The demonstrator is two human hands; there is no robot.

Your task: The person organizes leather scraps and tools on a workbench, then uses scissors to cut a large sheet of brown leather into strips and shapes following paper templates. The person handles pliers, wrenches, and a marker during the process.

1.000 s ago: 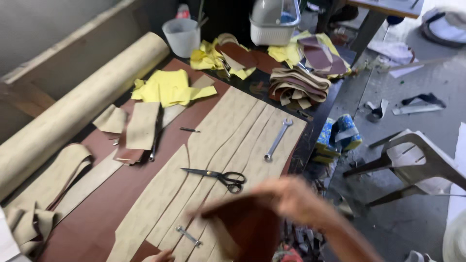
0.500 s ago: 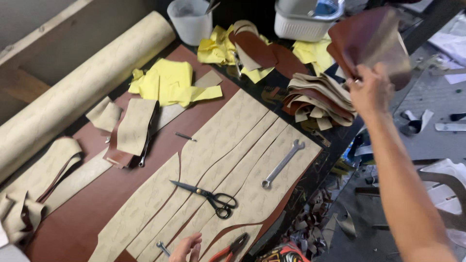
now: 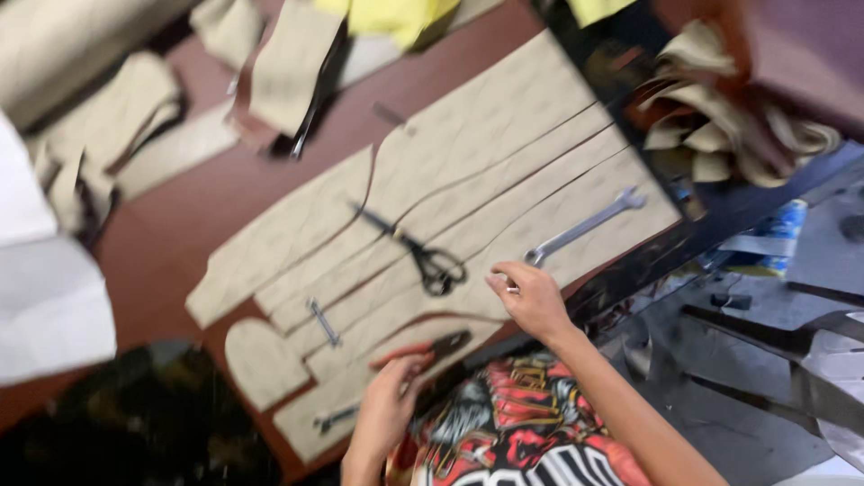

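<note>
Two hands are down at the near edge of your bench. Your right hand (image 3: 531, 297) rests on the beige pattern pieces (image 3: 468, 216), fingers curled loosely with the tips pressed to the card, just beside the lower end of the silver spanner (image 3: 585, 225); whether anything small sits under those fingertips is too blurred to tell. Your left hand (image 3: 391, 405) lies lower, its fingers closing round the red-orange handles of a pair of pliers (image 3: 423, 351) that lie on the nearest pattern strip, dark jaws pointing toward your right hand.

Black scissors (image 3: 418, 252) lie between the two, on the middle strips, blades pointing away from you and loops nearest your right hand. One small metal piece (image 3: 324, 322) lies to the left on the same card, apart from both hands.

All the pattern pieces lie flat on a brown leather sheet (image 3: 198, 198). Folded brown and beige cut pieces (image 3: 720, 135) are heaped at the far right edge of the bench, well apart from your hands. Yellow scraps (image 3: 396, 13) sit at the far side, and a pale roll (image 3: 63, 45) lies along the left.
</note>
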